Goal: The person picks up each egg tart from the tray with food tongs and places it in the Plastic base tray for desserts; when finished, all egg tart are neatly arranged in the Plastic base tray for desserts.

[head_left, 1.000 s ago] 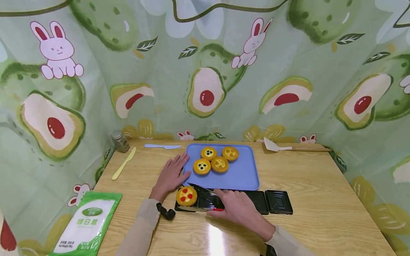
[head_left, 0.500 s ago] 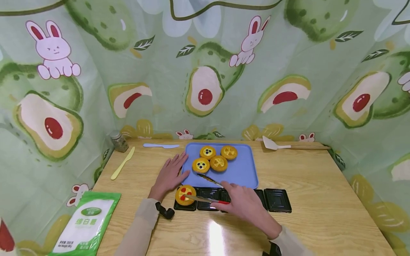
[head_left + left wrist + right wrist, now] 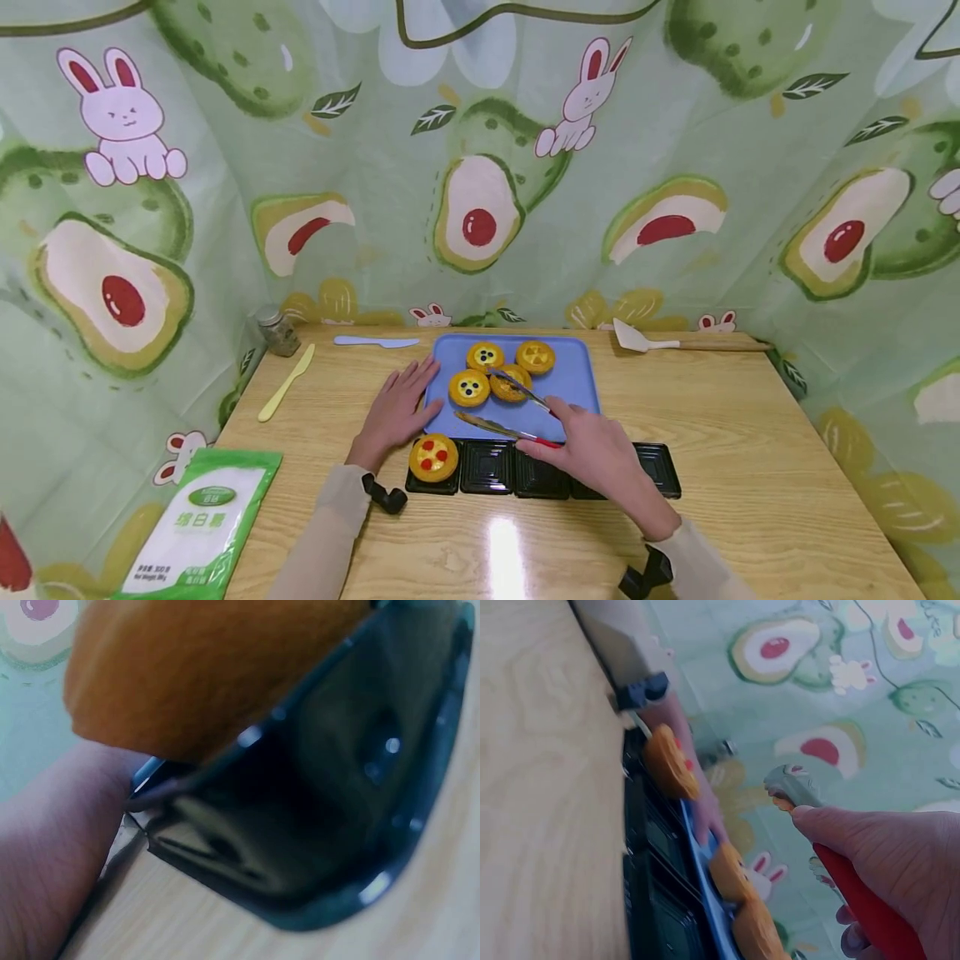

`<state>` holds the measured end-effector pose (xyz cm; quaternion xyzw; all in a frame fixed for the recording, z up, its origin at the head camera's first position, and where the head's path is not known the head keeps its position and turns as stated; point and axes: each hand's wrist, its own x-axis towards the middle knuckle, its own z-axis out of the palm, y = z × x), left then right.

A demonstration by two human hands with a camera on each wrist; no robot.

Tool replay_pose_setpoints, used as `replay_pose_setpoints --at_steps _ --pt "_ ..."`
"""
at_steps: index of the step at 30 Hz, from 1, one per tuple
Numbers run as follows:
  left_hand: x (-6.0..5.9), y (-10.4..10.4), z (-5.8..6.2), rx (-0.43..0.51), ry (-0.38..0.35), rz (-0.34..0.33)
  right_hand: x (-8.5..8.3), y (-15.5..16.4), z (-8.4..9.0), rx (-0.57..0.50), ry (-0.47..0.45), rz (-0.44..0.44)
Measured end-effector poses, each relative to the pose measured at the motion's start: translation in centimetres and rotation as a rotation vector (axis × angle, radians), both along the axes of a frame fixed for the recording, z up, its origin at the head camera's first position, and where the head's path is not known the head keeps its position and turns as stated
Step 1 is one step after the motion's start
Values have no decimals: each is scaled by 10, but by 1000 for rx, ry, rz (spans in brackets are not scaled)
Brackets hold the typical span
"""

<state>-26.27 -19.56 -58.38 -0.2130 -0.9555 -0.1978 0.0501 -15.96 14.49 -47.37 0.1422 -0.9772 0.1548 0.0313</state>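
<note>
My right hand (image 3: 600, 446) holds metal tongs with red handles (image 3: 862, 900). The tongs are spread above the blue tray (image 3: 566, 392), one tip by the blueberry-topped egg tart (image 3: 468, 389), the other over the tart beside it (image 3: 504, 393). Nothing is between the tips. Two more tarts sit at the back of the tray, one blueberry-topped (image 3: 485, 357), one with yellow pieces (image 3: 536, 357). With fingers straight, my left hand (image 3: 401, 408) rests on the tray's left edge. A red-topped tart (image 3: 433, 458) stands in the leftmost black plastic box (image 3: 360, 772).
Several black boxes (image 3: 487, 467) line the tray's front. A sugar bag (image 3: 198, 525), yellow knife (image 3: 287, 383) and glass jar (image 3: 278, 331) lie or stand at left. Behind are a blue knife (image 3: 377, 342) and, at right, a white spatula (image 3: 637, 337).
My right hand has let the tongs spread away from the red-topped tart, which stays in its box, and moved them up and right over the tray. My left hand stays put.
</note>
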Motion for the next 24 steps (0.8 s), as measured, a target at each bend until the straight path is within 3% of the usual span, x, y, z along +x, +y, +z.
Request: replay_pose_setpoints --at_steps 10,24 --pt "0 0 -4 2 -16 17 -25 27 -4 7 31 -78" --pt "-1 -1 -4 -10 -25 19 -45 52 -12 20 22 -176"
